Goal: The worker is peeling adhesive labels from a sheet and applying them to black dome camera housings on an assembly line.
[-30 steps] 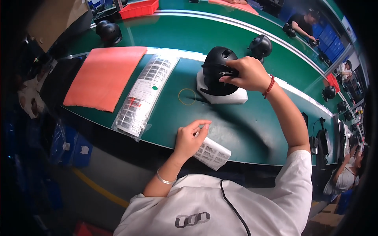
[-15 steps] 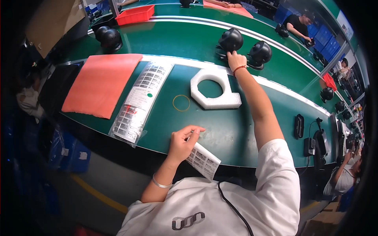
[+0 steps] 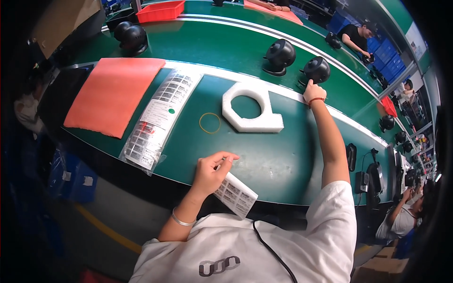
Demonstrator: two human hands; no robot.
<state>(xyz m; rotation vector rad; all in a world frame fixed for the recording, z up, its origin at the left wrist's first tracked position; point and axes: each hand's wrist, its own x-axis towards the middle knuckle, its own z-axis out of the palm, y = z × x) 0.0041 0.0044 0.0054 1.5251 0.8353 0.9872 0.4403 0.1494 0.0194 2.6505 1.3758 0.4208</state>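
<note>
My left hand (image 3: 211, 173), low over the near table edge, pinches a white sheet of printed labels (image 3: 236, 195), which hangs toward my shirt. My right arm stretches far forward. Its hand (image 3: 314, 92) has curled fingers at the lower front of a black ball-shaped device on a base (image 3: 316, 70); the fingertips are partly hidden. To its left stands a similar black device (image 3: 281, 54), untouched. On the green table (image 3: 264, 160) between my hands lies a white foam block with a round hole (image 3: 276, 121). Beside the foam is a yellow rubber band (image 3: 209, 123).
Left on the table are a clear-bagged stack of label sheets (image 3: 158, 118) and an orange foam sheet (image 3: 115, 94). More black devices (image 3: 132, 38) and a red tray (image 3: 160, 11) stand farther back. Black gadgets (image 3: 373, 177) lie at right. A co-worker (image 3: 356, 37) sits across.
My right hand has left the first black device and moved right to the second one. Both devices have shifted slightly right. My left hand still holds the label sheet.
</note>
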